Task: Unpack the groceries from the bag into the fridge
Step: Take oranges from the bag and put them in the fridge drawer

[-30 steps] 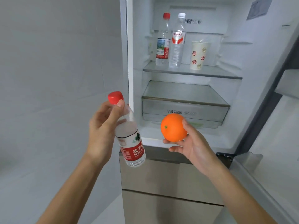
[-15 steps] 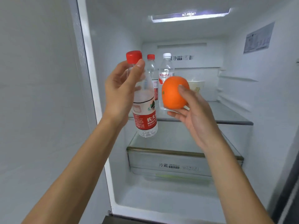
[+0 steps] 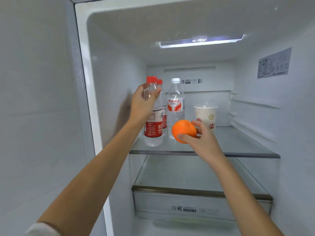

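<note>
- The fridge stood open, and both arms reached into its upper compartment, under a lit light strip in the ceiling.
- A glass shelf ran across beneath both sets of fingers; a clear drawer sat well below them.
- The left hand gripped a water bottle with a red cap and red label, its fingers curled round the shoulder just under the cap. The bottle stood upright at the shelf's left end; its base looked to be on the glass, though a small gap could not be ruled out.
- Just behind those fingers stood a second red-capped bottle, partly hidden by the held one.
- A white-capped bottle stood upright between the two hands, further back than either.
- A lidded paper cup with red and gold marks stood behind the right fingers, partly covered by them.
- The right hand held an orange, its fingers wrapped over the top and the thumb under the front. The fruit hung above the front part of the shelf, clear of the glass, just in front of the white-capped bottle.
</note>
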A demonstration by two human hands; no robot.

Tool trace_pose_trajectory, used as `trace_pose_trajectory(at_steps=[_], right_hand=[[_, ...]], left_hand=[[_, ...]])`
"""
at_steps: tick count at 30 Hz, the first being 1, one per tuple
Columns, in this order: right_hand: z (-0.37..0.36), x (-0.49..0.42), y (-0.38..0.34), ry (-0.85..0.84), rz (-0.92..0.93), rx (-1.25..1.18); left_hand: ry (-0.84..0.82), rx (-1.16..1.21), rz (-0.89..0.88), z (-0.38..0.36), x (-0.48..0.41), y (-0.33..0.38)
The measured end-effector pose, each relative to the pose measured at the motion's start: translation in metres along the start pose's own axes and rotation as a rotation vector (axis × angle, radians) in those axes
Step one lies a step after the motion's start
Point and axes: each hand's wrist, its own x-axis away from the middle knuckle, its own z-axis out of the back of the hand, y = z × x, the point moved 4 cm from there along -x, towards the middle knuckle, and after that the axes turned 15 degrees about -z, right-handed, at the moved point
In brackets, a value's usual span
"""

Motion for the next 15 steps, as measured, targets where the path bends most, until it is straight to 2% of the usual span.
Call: trace_pose_trajectory(at_steps=[5,9,15], right_hand=[[0.003,-0.004,0.003,0.072,0.021,-0.030],[0.001,-0.002,0.008,0.107,0.026,-0.117],[0.004,0.011,0.014,0.145,0.043,-0.111]], left_hand=[[-0.125,0.042,0.044,-0.008,0.000,-0.035],[-0.083,0.086,0.089,-0.010,-0.005,-0.044],[-0.096,-0.049,-0.013,-0.018,0.007,-0.058]])
